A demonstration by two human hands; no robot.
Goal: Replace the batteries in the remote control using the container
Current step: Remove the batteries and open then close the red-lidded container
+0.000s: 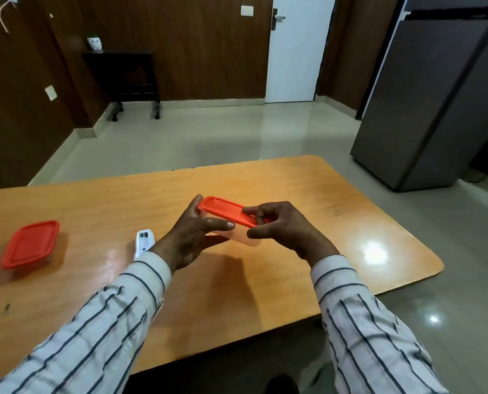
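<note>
the right hand point(277, 226) pinches the near right end of a red plastic lid point(225, 210), thumb below the rim and fingertips curled over the top. the lid sits on a clear rectangular plastic container point(244, 238), tilted so its right end looks slightly raised; whether it is sealed there i cannot tell. the left hand point(193, 237) wraps the container's left side, thumb laid along the front wall just under the lid, fingers behind the far end. both hands hold the container above a glossy orange-brown wooden table point(265, 280), its shadow falling on the surface below.

just left of the left wrist lies a white remote control point(143, 241), back side up with its battery bay showing; the sleeve hides its near end. well apart at the table's left edge rests a second clear container with a red lid point(31, 244), closed. both forearms wear white sleeves with dark stripes.
</note>
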